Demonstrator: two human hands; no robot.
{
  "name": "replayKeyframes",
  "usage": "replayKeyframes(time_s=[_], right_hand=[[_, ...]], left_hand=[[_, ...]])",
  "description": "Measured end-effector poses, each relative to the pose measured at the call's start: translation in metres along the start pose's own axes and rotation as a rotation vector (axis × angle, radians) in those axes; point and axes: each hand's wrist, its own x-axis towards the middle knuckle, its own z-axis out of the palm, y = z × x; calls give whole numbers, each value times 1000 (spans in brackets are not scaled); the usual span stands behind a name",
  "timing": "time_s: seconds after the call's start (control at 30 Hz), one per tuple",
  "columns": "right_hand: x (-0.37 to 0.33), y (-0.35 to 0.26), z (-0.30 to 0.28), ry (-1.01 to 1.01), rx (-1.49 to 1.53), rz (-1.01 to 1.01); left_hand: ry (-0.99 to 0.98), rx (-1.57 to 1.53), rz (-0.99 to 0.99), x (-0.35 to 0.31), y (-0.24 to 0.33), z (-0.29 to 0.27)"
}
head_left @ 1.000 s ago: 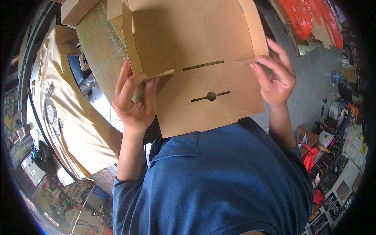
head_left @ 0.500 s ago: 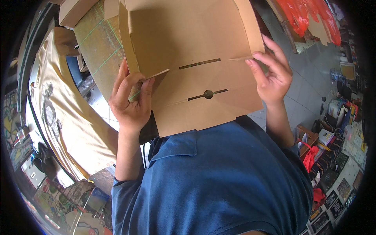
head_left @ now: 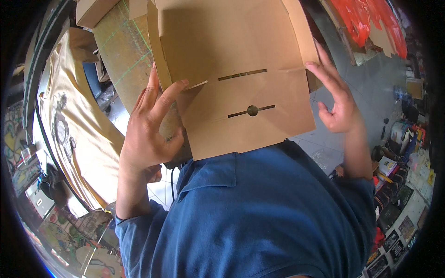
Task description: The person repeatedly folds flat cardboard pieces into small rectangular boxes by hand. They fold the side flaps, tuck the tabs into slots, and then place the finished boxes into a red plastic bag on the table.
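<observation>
Loosely spread, the left hand (head_left: 150, 125) lays its index fingertip by a small folded flap (head_left: 197, 85) at the near left corner of an open cardboard box (head_left: 232, 34); its thumb stands apart, gripping nothing, and its other fingers reach up along the outside of the left side wall (head_left: 155, 46). Likewise unclenched, the right hand (head_left: 340, 102) touches the near end of the right side wall (head_left: 303, 32) with its index fingertip, thumb free below, some fingers partly hidden behind the wall.

Between the hands, the box's near panel (head_left: 250, 134) lies folded out towards the wearer's blue shirt (head_left: 269, 208), with one straight slot (head_left: 242, 74) and another slot broken by a round hole (head_left: 252, 110). The box covers the right part of a green-lined table (head_left: 123, 51); whether it rests there cannot be told. Another cardboard box (head_left: 95, 11) sits at the table's far left corner. Beyond the left edge hangs cream printed cloth (head_left: 88, 134); well off to the right, red plastic (head_left: 366, 18) shows above grey floor tiles (head_left: 361, 74).
</observation>
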Motion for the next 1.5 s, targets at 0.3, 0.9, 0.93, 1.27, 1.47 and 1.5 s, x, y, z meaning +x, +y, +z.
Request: replayKeyframes(time_s=[0.3,0.9,0.93,1.27,1.47,1.5], right_hand=[[-1,7,4,7,48,-50],[1,7,4,-30,-1,-15],[0,8,4,-44,0,-10],[6,19,-2,43,128,-138],[20,31,13,326,38,-214],[22,29,15,367,18,-183]], left_hand=[[33,-96,68,0,-2,0],[-20,-48,-101,-3,8,2],[-21,-37,-103,-3,9,1],[54,-127,62,-10,-8,11],[233,-143,-90,-9,7,30],[295,-135,-74,-11,-1,42]])
